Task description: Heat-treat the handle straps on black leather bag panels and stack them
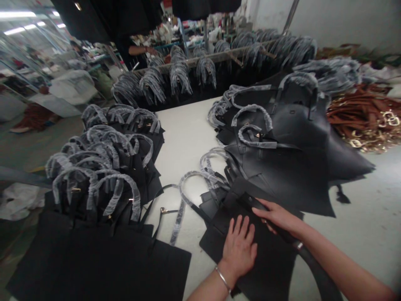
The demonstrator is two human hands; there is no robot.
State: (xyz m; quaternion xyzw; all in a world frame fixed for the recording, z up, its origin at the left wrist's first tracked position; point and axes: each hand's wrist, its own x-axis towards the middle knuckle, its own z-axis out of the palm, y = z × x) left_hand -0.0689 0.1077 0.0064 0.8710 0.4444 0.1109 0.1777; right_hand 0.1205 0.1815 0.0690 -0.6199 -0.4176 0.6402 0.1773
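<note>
My left hand [239,251] lies flat with fingers spread on a black leather bag panel [269,259]. Beside it, my right hand [278,217] is closed around a wide black strap [316,267] with a small metal piece on it. One end of the strap rests on the panel; the rest curves down past my right wrist. Just beyond the hands, a handle in clear plastic wrap [191,179] arches over the white table [184,138]. A thin black strap with a gold-coloured fitting [162,210] lies left of the panel.
Black bag panels with wrapped handles [109,159] are piled at left. More black leather pieces [288,154] lie at right, near brown straps with gold-coloured hooks [366,113]. Behind the table, wrapped handles [178,71] hang over a rail. Another person's arm [139,50] shows at the back.
</note>
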